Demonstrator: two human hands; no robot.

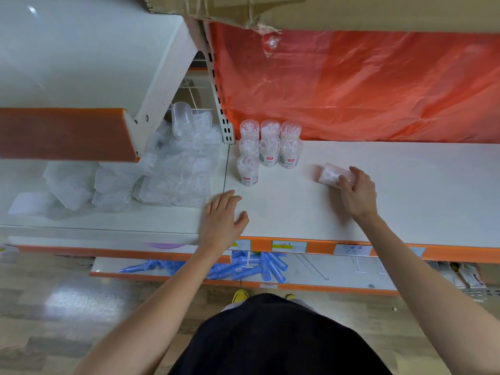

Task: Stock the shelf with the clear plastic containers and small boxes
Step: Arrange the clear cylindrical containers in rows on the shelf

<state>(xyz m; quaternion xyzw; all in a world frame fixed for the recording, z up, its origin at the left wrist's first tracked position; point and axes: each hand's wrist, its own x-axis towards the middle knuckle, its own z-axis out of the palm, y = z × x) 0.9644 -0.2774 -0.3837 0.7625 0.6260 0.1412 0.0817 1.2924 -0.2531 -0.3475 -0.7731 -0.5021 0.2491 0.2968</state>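
Several clear round containers with white contents stand upright in rows at the back left of the white shelf. One more clear container lies tilted on its side to their right, and my right hand grips its near end. My left hand hovers flat over the shelf's front edge, fingers relaxed and holding nothing, just below the nearest standing container.
A heap of clear flat plastic boxes fills the neighbouring shelf bay on the left. An orange plastic sheet hangs behind the shelf. Torn cardboard overhangs from above. Blue tubes lie on the lower shelf.
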